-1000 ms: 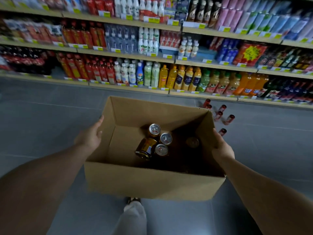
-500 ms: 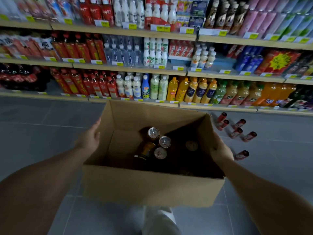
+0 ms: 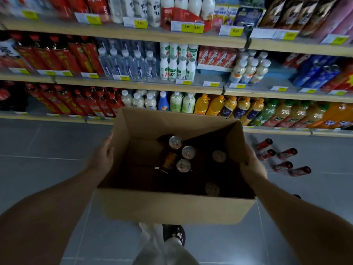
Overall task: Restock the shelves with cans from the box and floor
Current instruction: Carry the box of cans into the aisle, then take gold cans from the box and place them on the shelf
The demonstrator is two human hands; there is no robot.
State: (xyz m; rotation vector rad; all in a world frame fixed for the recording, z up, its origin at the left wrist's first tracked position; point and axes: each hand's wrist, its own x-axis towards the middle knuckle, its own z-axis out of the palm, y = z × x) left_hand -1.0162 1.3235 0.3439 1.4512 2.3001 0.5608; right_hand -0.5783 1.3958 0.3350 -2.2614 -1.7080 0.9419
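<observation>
Head view: left hand, right hand grip cardboard box walls; cylindrical shiny-topped cans inside.

The box is open at the top and can be entered from above; cans are crowded at its middle and right, while bare cardboard is left at its left. Its side walls are held by the left hand and right hand. Red cans are strewn over the floor to the right. The shelves are packed with bottles, save perhaps a dim gap low at far left.

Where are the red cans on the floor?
Head view: red cans lie on the floor at right, beside the right hand gripping the cardboard box, below the bottom shelf.
</observation>
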